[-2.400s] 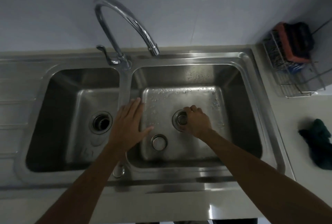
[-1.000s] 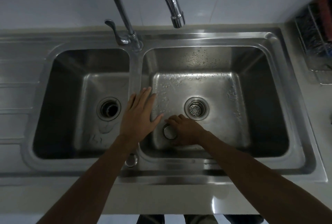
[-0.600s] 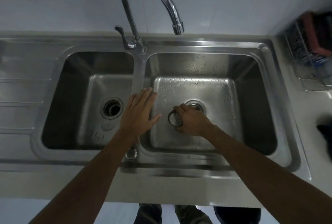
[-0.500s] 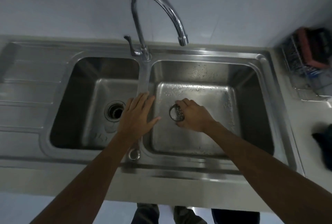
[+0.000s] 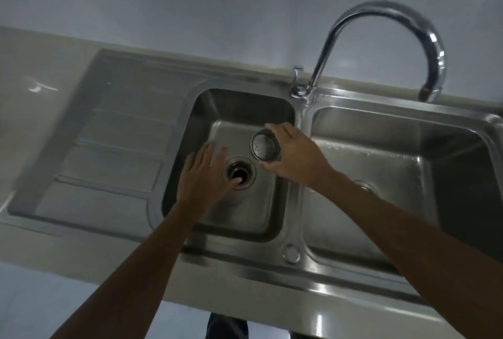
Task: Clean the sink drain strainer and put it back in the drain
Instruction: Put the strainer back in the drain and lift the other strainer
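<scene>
My right hand [image 5: 295,159] grips a round perforated metal strainer [image 5: 263,146], held tilted in the air over the left basin [image 5: 236,110], just up and right of its drain. That open drain [image 5: 240,174] is a dark hole with a metal ring and nothing in it. My left hand [image 5: 202,178] hovers flat with fingers spread over the left basin, its thumb tip at the drain's edge. In the right basin [image 5: 394,170] a second drain [image 5: 364,185] peeks out behind my right forearm.
A curved chrome faucet [image 5: 424,39] with a lever rises behind the divider, its spout over the right basin. A ribbed steel drainboard [image 5: 114,142] lies left of the basins. A small round cap [image 5: 291,253] sits on the front rim.
My right hand lifted the strainer from the right basin floor and carried it left over the divider into the left basin. My left hand moved off the divider to above the left drain. The view swung left.
</scene>
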Motion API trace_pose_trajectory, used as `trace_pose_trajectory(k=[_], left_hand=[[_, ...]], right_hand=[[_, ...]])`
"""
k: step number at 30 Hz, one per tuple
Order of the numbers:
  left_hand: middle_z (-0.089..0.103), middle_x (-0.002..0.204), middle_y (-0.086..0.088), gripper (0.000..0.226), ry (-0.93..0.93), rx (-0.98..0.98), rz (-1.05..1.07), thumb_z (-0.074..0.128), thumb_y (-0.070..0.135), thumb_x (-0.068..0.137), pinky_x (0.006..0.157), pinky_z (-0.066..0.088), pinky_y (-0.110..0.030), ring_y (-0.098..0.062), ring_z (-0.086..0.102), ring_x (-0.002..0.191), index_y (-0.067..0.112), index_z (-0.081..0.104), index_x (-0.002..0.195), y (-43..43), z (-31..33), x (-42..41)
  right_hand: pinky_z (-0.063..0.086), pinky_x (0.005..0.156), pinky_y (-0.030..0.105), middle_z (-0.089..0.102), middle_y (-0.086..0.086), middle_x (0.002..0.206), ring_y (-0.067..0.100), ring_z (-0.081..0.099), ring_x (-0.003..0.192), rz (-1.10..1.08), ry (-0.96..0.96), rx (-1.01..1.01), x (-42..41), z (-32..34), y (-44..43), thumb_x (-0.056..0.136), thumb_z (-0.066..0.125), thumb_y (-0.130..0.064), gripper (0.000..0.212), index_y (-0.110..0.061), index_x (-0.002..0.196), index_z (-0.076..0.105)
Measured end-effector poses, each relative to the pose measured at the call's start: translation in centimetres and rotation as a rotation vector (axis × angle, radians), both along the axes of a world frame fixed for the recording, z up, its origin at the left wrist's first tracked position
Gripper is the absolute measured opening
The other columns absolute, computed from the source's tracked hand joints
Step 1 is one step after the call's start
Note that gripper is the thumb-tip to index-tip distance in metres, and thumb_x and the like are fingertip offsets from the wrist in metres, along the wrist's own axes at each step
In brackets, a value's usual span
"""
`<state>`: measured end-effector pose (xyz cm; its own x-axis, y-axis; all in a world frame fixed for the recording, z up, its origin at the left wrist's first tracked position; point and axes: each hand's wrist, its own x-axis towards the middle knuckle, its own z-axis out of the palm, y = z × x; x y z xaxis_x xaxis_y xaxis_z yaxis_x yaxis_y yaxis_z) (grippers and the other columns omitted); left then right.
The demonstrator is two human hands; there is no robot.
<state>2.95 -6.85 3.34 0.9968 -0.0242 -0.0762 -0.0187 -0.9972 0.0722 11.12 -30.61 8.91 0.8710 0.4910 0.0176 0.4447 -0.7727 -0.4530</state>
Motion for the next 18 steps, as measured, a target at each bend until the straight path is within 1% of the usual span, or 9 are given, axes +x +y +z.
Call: trace_pose_trajectory(k=[3,5,7,10,12,15,18], left_hand=[[0.035,0.163,-0.015,0.096,0.067,0.007,-0.029,0.047,0.082,0.085,0.118,0.032,-0.052,-0.031,0.034,0.151,0.020,0.031,0.156,2.4,-2.8,0.3],[0.030,0.166,-0.017,0.097,0.097,-0.008,-0.048,0.044,0.082,0.086,0.122,0.024,-0.053,-0.033,0.029,0.154,0.019,0.031,0.158,3.4,-4.6,0.2],[0.024,0.168,-0.020,0.099,0.113,-0.005,-0.067,0.042,0.082,0.086,0.125,0.015,-0.053,-0.035,0.024,0.156,0.017,0.030,0.160,4.1,-5.9,0.3],[0.009,0.171,-0.020,0.101,0.150,0.089,-0.121,0.031,0.084,0.089,0.125,0.000,-0.052,-0.034,0.010,0.159,0.018,0.016,0.164,4.5,-7.5,0.7],[0.000,0.172,-0.019,0.102,0.179,0.099,-0.125,0.027,0.085,0.090,0.124,-0.007,-0.051,-0.032,0.002,0.160,0.019,0.007,0.165,4.5,-8.2,0.8],[-0.004,0.172,-0.017,0.105,0.244,0.077,-0.101,0.025,0.087,0.089,0.126,-0.006,-0.049,-0.031,-0.002,0.160,0.019,0.001,0.164,4.1,-9.1,0.9],[-0.009,0.172,-0.017,0.111,0.349,0.038,-0.074,0.031,0.088,0.088,0.127,-0.006,-0.046,-0.030,-0.008,0.160,0.015,-0.004,0.164,3.8,-9.8,1.0]], right_hand=[[0.050,0.100,0.045,0.043,0.004,0.144,0.026,0.047,0.130,0.032,0.124,-0.074,0.4,-4.0,5.0,0.074,0.078,-0.052,0.089,-0.020,0.146,0.037],[0.049,0.102,0.046,0.044,0.006,0.143,0.029,0.047,0.129,0.023,0.208,-0.132,0.5,-6.9,7.2,0.075,0.078,-0.046,0.086,-0.018,0.145,0.038],[0.050,0.100,0.047,0.044,0.009,0.140,0.032,0.048,0.125,0.001,0.274,-0.195,0.3,-9.6,8.2,0.076,0.079,-0.042,0.084,-0.015,0.144,0.038],[0.053,0.093,0.048,0.045,0.011,0.137,0.032,0.050,0.121,-0.042,0.329,-0.249,0.2,-12.5,8.8,0.076,0.082,-0.038,0.085,-0.014,0.144,0.038],[0.055,0.088,0.048,0.045,0.011,0.136,0.032,0.050,0.119,-0.060,0.344,-0.273,0.3,-13.8,9.1,0.076,0.082,-0.039,0.085,-0.014,0.144,0.038],[0.055,0.082,0.045,0.045,0.010,0.137,0.031,0.049,0.119,-0.042,0.329,-0.303,0.6,-15.1,9.7,0.077,0.081,-0.040,0.084,-0.015,0.145,0.038],[0.054,0.079,0.045,0.045,0.010,0.137,0.032,0.049,0.118,-0.031,0.317,-0.291,0.5,-16.0,10.3,0.077,0.082,-0.035,0.082,-0.013,0.143,0.041]])
